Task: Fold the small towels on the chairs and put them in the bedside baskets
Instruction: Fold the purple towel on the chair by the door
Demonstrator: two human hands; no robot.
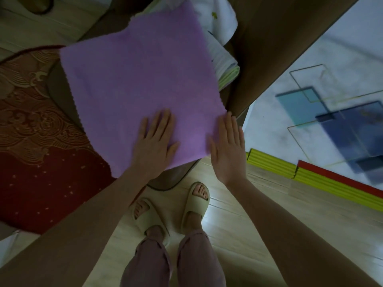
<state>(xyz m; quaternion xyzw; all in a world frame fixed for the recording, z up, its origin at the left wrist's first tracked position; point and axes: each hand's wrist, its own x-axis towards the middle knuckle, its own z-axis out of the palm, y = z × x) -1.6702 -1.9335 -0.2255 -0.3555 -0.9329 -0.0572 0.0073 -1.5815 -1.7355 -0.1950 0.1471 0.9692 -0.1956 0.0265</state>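
Nearest the camera, at 6 o'clock, the person's feet in pale slippers (193,206) stand on a light wood floor (259,204), mauve trouser legs (174,259) below them. Both bare forearms reach up & away from the bottom corners.

Next out, the left hand (154,139) lies flat on the purple towel (136,83), palm down, fingers straight & close together, thumb out to the side, near the towel's near edge. The right hand (229,148) sits at about 4 o'clock from the towel's middle, flat too, fingers straight & together, tips touching the towel's near right corner, palm partly off past the edge over the floor. Neither hand pinches the cloth.

The towel itself is spread open as one tilted square on a brown chair seat (60,94), near corner hanging just over the seat's front edge. At 9 o'clock, a dark red cloth w/ gold swirl pattern (39,141) lies beside the chair.

Further out, at 1 o'clock from the towel, folded white & green-edged linens (224,65) sit partly under its far side. Far right, 3 o'clock, a pale rug w/ blue squares (331,112), w/ a yellow & red strip (310,177) along its near side.
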